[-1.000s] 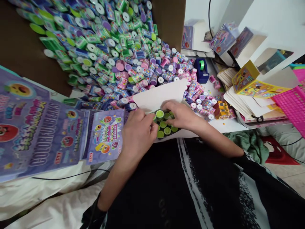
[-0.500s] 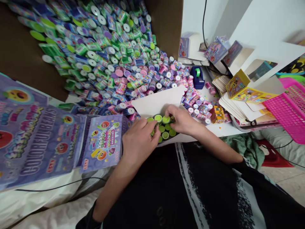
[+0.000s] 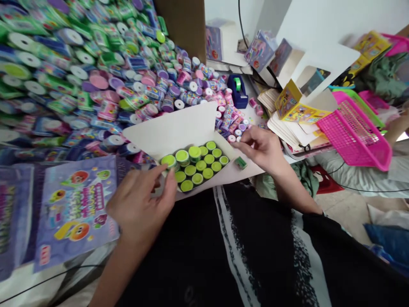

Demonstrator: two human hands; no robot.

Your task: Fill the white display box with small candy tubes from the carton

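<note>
An open white box (image 3: 179,130) lies in front of me, its lid raised at the back. Small tubs with lime-green caps (image 3: 200,166) stand in it in rows, and several along the back left sit higher than the others. With thumb and index finger, my left hand (image 3: 143,200) pinches a green-capped tub (image 3: 168,160) at the box's left end. My right hand (image 3: 263,149) hovers over the right end flap, fingers apart and nothing visible in them. Below it, a small green piece (image 3: 240,163) rests on the flap.
A large heap of colourful little tubs (image 3: 105,76) fills the back left, beside a brown carton wall (image 3: 183,25). Purple printed boxes (image 3: 76,204) stand at left. A blue tape dispenser (image 3: 238,91), yellow carton (image 3: 292,102) and pink basket (image 3: 354,132) are at right.
My view has shifted to the right. My right hand has drawn back from the tubs to the box's right side, and my left hand has moved to its left end, uncovering the rows.
</note>
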